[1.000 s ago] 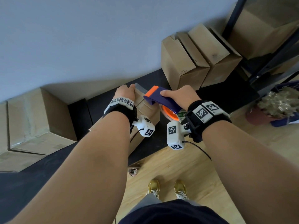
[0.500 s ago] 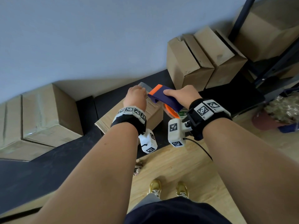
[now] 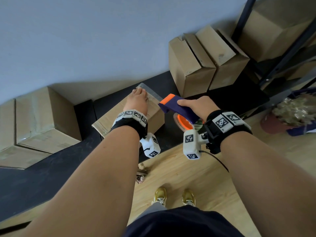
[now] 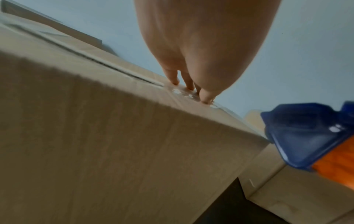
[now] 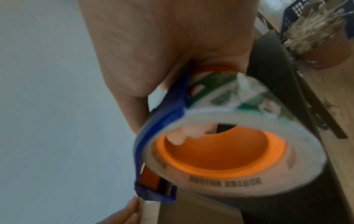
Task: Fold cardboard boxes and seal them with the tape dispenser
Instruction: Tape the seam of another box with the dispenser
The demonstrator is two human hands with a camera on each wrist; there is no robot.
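Note:
A small cardboard box (image 3: 153,118) lies on the black surface (image 3: 51,168). My left hand (image 3: 139,93) rests flat on its top, and its straight fingers (image 4: 188,84) press a clear tape strip (image 3: 151,93) down near the far edge of the box (image 4: 114,136). My right hand (image 3: 189,104) grips the blue and orange tape dispenser (image 3: 177,109) just right of the box and above the surface. In the right wrist view the fingers (image 5: 181,134) curl through the orange core of the tape roll (image 5: 249,178). The dispenser's nose (image 4: 306,139) hangs beside the box corner.
Sealed boxes (image 3: 42,120) are stacked at the left. Two more boxes (image 3: 193,65) stand against the wall at the back right. A black metal rack (image 3: 282,53) holding a big box rises at the right, with a plant pot (image 3: 290,115) below it on the wooden floor (image 3: 196,177).
My left hand slid forward along the box top to the far edge. The dispenser came away from the box and moved right, leaving a tape strip on the box.

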